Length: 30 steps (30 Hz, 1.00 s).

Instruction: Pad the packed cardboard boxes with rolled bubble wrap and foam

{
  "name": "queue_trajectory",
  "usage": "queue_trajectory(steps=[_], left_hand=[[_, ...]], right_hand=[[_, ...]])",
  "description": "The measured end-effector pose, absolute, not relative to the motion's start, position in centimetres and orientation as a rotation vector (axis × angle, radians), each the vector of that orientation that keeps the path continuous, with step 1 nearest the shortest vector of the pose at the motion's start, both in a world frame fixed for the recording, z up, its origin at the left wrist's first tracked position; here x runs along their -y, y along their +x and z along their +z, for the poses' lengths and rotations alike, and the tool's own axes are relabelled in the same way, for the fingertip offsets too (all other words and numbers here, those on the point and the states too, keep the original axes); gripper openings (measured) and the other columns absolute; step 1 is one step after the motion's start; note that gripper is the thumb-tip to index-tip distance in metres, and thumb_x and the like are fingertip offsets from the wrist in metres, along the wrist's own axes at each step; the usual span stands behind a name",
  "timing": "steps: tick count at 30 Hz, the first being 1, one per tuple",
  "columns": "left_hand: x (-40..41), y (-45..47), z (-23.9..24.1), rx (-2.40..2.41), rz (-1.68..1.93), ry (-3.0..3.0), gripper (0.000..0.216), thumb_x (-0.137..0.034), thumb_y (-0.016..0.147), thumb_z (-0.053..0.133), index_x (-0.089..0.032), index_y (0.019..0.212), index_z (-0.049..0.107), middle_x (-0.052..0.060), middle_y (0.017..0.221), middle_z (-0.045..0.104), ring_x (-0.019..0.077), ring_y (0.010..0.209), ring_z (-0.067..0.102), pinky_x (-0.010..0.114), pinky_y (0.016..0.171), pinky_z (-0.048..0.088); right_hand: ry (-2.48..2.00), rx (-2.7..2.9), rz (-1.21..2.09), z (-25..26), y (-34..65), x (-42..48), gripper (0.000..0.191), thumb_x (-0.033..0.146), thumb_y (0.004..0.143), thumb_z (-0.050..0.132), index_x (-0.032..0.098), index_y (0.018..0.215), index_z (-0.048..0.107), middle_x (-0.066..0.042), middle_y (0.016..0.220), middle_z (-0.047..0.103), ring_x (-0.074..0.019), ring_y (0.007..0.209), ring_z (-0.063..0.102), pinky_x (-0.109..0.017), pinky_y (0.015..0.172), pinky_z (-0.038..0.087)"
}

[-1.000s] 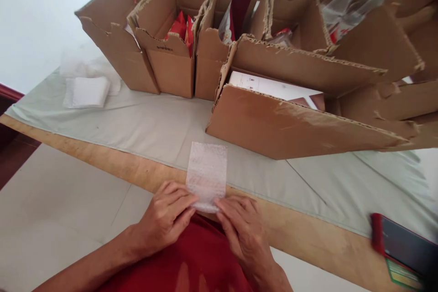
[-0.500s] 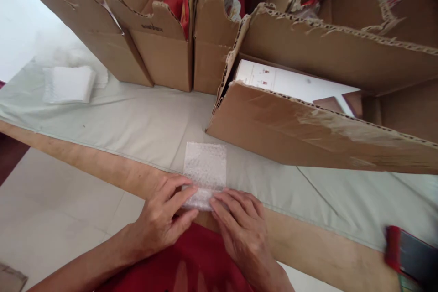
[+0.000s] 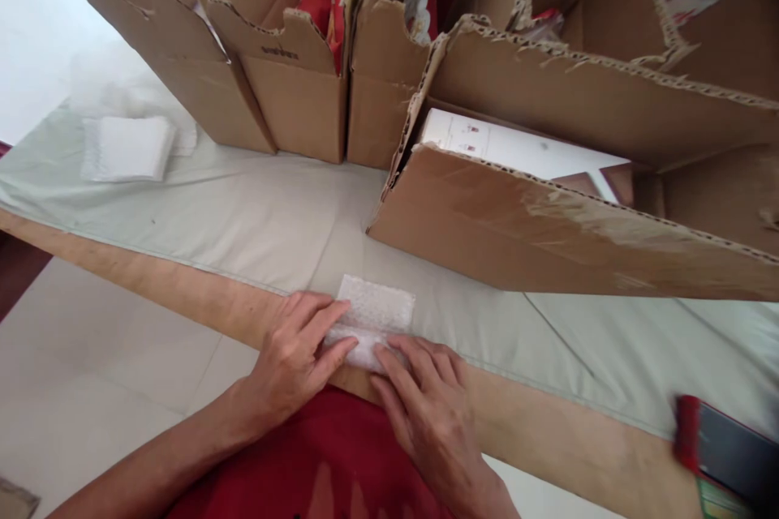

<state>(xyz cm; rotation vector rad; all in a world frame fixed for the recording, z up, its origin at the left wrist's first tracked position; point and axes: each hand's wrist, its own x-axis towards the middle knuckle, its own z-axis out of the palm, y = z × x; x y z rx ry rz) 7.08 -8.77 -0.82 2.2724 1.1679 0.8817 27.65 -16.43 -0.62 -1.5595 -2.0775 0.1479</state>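
Note:
At the table's front edge lies a small sheet of bubble wrap (image 3: 383,306), its near end rolled up and its far part flat on the cloth. My left hand (image 3: 295,353) grips the left end of the roll between thumb and fingers. From the right, my right hand (image 3: 429,389) holds the other end, with its fingertips pressed on top. Whether anything is inside the roll is hidden.
Open cardboard boxes (image 3: 298,101) line the back, several with red packs inside. A nearer cardboard box (image 3: 499,235) holds a white printed carton (image 3: 517,147). White bubble-wrap pieces (image 3: 127,147) lie at left; a red-cased phone (image 3: 730,446) sits at right.
More of the bubble wrap is rolled up, so its flat part is shorter. The sheet has turned slightly askew, and both hands stay on the roll.

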Motion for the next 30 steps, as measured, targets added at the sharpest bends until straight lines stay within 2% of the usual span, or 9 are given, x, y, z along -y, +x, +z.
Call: queue_trajectory(steps=[6, 11, 14, 17, 20, 22, 25, 27, 30], left_hand=[[11.0, 5.4, 1.0, -1.258, 0.799, 1.478, 0.024, -0.025, 0.097, 0.062, -0.024, 0.12, 0.068, 0.006, 0.099, 0.077, 0.0175, 0.082, 0.074, 0.028, 0.072, 0.063], [11.2, 7.5, 1.6, -0.875, 0.612, 0.999, 0.036, -0.042, 0.092, 0.069, -0.021, 0.121, 0.07, 0.011, 0.113, 0.077, 0.0249, 0.099, 0.075, 0.041, 0.095, 0.061], [10.7, 8.8, 2.0, -0.892, 0.623, 1.012, 0.033, -0.042, 0.093, 0.066, -0.019, 0.116, 0.071, 0.01, 0.108, 0.077, 0.0246, 0.099, 0.073, 0.04, 0.094, 0.059], [10.3, 9.2, 3.0, -0.912, 0.571, 1.285, 0.027, -0.028, 0.093, 0.061, -0.019, 0.116, 0.071, 0.006, 0.1, 0.076, 0.0195, 0.088, 0.07, 0.029, 0.081, 0.056], [10.3, 9.4, 3.7, -0.749, 0.486, 1.59, 0.032, -0.017, 0.091, 0.057, -0.022, 0.12, 0.068, 0.003, 0.1, 0.074, 0.0165, 0.087, 0.067, 0.025, 0.081, 0.052], [10.4, 9.9, 3.9, -0.652, 0.436, 1.684, 0.027, -0.017, 0.092, 0.054, -0.022, 0.116, 0.068, 0.002, 0.097, 0.073, 0.0161, 0.086, 0.066, 0.025, 0.082, 0.051], [10.5, 10.5, 3.7, -0.689, 0.354, 1.686, 0.015, -0.023, 0.092, 0.057, -0.02, 0.099, 0.07, 0.001, 0.086, 0.072, 0.0158, 0.078, 0.066, 0.023, 0.073, 0.049], [10.5, 10.5, 3.4, -0.737, 0.255, 1.623, 0.017, -0.022, 0.086, 0.062, -0.022, 0.1, 0.072, 0.0, 0.088, 0.074, 0.0162, 0.079, 0.068, 0.022, 0.072, 0.05], [10.0, 9.9, 2.2, -0.73, 0.184, 1.503, 0.033, -0.016, 0.083, 0.061, -0.027, 0.113, 0.072, -0.001, 0.097, 0.076, 0.0159, 0.085, 0.07, 0.02, 0.075, 0.053]], right_hand=[[-1.604, 1.657, 0.4, -0.2, 27.6, 15.8, 0.018, 0.018, 0.101, 0.058, 0.022, 0.117, 0.064, -0.004, 0.097, 0.074, -0.0181, 0.084, 0.069, -0.034, 0.077, 0.052], [-1.503, 1.537, 0.759, -0.2, 26.6, 16.8, 0.017, 0.024, 0.102, 0.056, 0.026, 0.115, 0.066, -0.003, 0.102, 0.075, -0.0176, 0.09, 0.072, -0.03, 0.08, 0.057], [-1.518, 1.611, 0.712, -0.1, 27.5, 17.6, 0.021, 0.029, 0.101, 0.058, 0.029, 0.12, 0.065, -0.005, 0.119, 0.071, -0.021, 0.11, 0.069, -0.034, 0.092, 0.057], [-1.622, 1.614, 0.788, 1.1, 29.7, 18.4, 0.055, 0.05, 0.098, 0.061, 0.029, 0.147, 0.049, -0.011, 0.138, 0.061, -0.0264, 0.121, 0.064, -0.04, 0.099, 0.056], [-1.656, 1.666, 0.959, 2.9, 31.2, 18.7, 0.087, 0.062, 0.088, 0.069, 0.031, 0.159, 0.031, -0.012, 0.143, 0.059, -0.0285, 0.12, 0.065, -0.041, 0.099, 0.057], [-1.643, 1.734, 0.96, 4.0, 31.3, 18.3, 0.069, 0.049, 0.089, 0.073, 0.032, 0.149, 0.045, -0.008, 0.135, 0.065, -0.027, 0.117, 0.067, -0.041, 0.099, 0.057], [-1.564, 1.809, 0.941, 5.5, 31.0, 17.2, 0.02, 0.024, 0.092, 0.064, 0.027, 0.111, 0.064, -0.002, 0.103, 0.074, -0.0198, 0.094, 0.071, -0.036, 0.092, 0.057], [-1.52, 1.857, 0.938, 6.8, 31.8, 16.7, 0.009, 0.02, 0.092, 0.061, 0.025, 0.099, 0.064, 0.0, 0.09, 0.073, -0.0175, 0.082, 0.069, -0.032, 0.081, 0.057], [-1.572, 1.841, 0.71, 9.6, 35.8, 16.9, 0.009, 0.031, 0.096, 0.063, 0.03, 0.105, 0.066, -0.001, 0.093, 0.073, -0.0188, 0.083, 0.07, -0.029, 0.072, 0.056]])
